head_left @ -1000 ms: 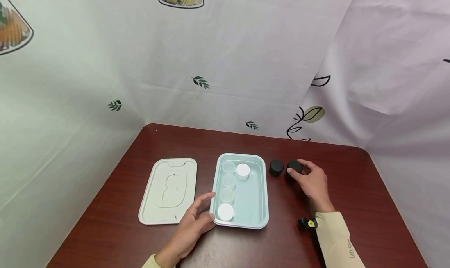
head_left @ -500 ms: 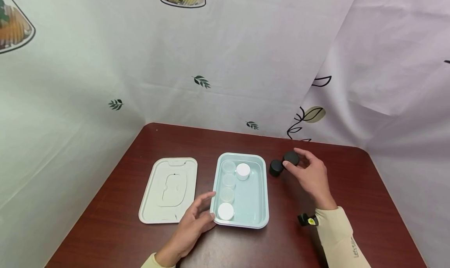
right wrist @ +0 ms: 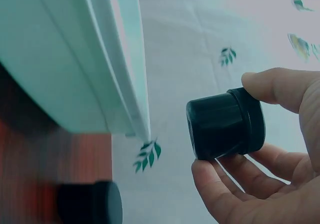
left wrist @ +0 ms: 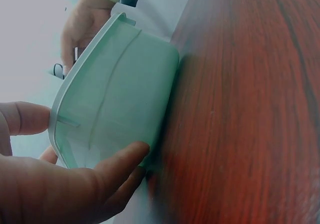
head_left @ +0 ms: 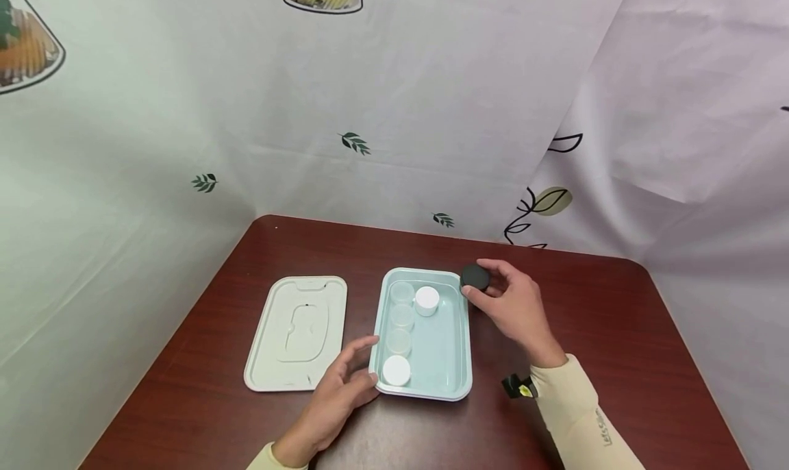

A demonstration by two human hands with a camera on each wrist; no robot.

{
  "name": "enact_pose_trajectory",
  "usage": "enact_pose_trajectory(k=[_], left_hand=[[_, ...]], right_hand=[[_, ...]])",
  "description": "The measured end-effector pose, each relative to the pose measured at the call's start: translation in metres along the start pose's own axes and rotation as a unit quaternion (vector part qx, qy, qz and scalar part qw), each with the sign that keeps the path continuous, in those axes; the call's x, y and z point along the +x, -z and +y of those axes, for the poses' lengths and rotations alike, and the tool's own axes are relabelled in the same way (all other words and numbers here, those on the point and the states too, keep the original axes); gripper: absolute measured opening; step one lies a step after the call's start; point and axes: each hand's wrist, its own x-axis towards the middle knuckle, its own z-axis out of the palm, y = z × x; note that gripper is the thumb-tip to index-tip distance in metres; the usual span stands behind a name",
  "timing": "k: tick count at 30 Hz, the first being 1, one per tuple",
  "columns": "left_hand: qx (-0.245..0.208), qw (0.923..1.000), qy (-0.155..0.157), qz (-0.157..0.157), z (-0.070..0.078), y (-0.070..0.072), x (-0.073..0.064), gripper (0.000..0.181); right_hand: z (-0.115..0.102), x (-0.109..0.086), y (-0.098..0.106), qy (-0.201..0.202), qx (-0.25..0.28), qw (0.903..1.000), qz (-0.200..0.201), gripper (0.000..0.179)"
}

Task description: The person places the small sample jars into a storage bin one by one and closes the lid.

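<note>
My right hand (head_left: 513, 305) pinches a small black jar (right wrist: 225, 126) with a wider cap, held up beside the right rim of a pale blue plastic tray (head_left: 434, 360). The jar lies tilted between thumb and fingertips. My left hand (head_left: 339, 388) rests against the tray's left side, one digit at the rim and others along the outer wall in the left wrist view. Inside the tray, clear lidded cups (head_left: 402, 316) form a column along the left, with a white-capped jar (head_left: 396, 370) at its near end. Another white-capped jar (head_left: 427, 300) stands at the back.
A second black jar (right wrist: 90, 204) stands on the table below the held one; the right hand hides it in the head view. A flat white lid (head_left: 296, 333) lies left of the tray on the dark red table (head_left: 592, 333). Patterned cloth (head_left: 431, 114) hangs behind.
My right hand has lifted the black jar off the table and carried it left, past the other black jar, up to the tray's rim. The left hand has stayed at the tray.
</note>
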Motion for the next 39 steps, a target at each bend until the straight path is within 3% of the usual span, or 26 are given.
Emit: enact_pose_trajectory(k=[14, 26, 33, 39], left_hand=[[-0.003, 1.0000, 0.002, -0.001, 0.002, -0.001, 0.000, 0.064], [-0.003, 1.0000, 0.000, 0.002, 0.001, -0.001, 0.000, 0.065], [-0.004, 1.0000, 0.000, 0.001, 0.001, 0.000, 0.000, 0.065], [-0.005, 1.0000, -0.003, -0.003, 0.001, -0.001, 0.000, 0.065]], right_hand=[[-0.016, -0.005, -0.034, 0.023, 0.011, 0.9989, -0.038, 0.056], [-0.017, -0.014, -0.058, 0.054, 0.020, 0.9954, -0.077, 0.056], [-0.016, -0.015, -0.067, 0.060, -0.027, 0.9925, -0.103, 0.054], [-0.017, -0.013, -0.070, 0.076, -0.109, 0.9842, -0.117, 0.048]])
